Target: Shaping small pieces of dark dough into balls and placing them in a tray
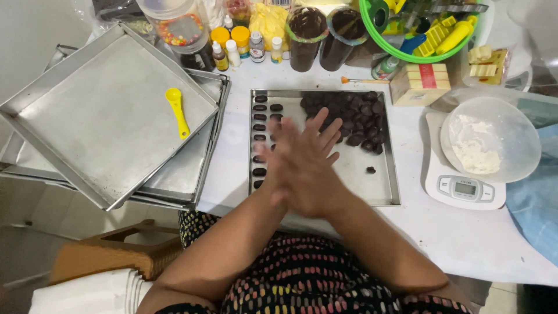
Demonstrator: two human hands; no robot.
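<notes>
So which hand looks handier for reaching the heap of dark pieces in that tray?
Probably the right hand: the heap of dark pieces fills the tray's far right part. The left hand, pressed against it, sits nearer the left-side rows.

A white table carries everything. Under the fingers lies a flat metal tray with dark chocolate pieces. To the left of the fingers, a stack of bigger metal trays rests partly over the table edge. Beyond the fingertips stand small colouring bottles, two dark cups and a green basket. To the right of the fingers are a yellow box and a white kitchen scale, with a blue cloth further right.
</notes>
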